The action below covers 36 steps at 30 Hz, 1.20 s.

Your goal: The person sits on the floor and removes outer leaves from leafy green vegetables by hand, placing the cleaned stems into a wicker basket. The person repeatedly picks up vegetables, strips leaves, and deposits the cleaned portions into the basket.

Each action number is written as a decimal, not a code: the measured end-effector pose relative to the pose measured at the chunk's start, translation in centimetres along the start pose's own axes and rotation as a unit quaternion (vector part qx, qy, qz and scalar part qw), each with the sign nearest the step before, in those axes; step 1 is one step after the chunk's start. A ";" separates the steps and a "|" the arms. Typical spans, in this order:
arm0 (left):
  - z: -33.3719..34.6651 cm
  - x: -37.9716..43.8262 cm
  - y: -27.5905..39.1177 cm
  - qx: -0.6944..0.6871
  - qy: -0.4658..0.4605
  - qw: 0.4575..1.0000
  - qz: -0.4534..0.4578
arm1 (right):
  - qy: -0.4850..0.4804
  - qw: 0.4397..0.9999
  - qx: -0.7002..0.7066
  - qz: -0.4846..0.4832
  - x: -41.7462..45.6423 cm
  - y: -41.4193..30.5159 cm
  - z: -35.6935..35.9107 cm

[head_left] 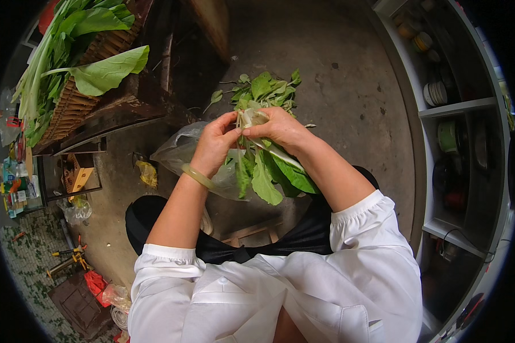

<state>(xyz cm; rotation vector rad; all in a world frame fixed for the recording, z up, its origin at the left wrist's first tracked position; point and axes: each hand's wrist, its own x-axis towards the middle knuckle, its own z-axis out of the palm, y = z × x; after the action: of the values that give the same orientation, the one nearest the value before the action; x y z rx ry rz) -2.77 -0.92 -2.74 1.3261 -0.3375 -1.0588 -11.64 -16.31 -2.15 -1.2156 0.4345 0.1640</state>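
Between my hands is a bunch of leafy greens, its pale stem ends up and its leaves hanging down towards my lap. My right hand is closed around the stems, the thumb on the near side. My left hand, with a bangle on the wrist, pinches at thin stems on the bunch's left side; the fingertips are partly hidden. A clear plastic bag lies below and behind my left hand. On the floor just beyond my hands is a pile of loose leaves.
At upper left, a wicker basket heaped with long-stemmed greens rests on a dark wooden table. A grey shelf unit with dishes stands at right. A yellow bag lies on the floor at left.
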 end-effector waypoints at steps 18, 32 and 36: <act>-2.9 -0.3 2.6 0.240 0.104 0.953 0.154 | 0.024 0.980 -0.194 -0.039 0.2 -1.0 -1.1; -1.0 -0.7 1.8 0.060 0.003 0.998 -0.006 | -0.066 0.969 -0.224 -0.078 -0.2 -1.1 0.1; -2.6 -0.3 1.1 0.457 0.091 0.866 0.180 | -0.017 0.904 -0.412 -0.108 0.0 -1.3 -0.5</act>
<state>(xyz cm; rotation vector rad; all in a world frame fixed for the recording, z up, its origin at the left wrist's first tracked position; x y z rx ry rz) -0.53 0.81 -2.41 2.0759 -0.9842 -0.4217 -11.29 -17.23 -1.15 -2.0828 0.1858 0.1833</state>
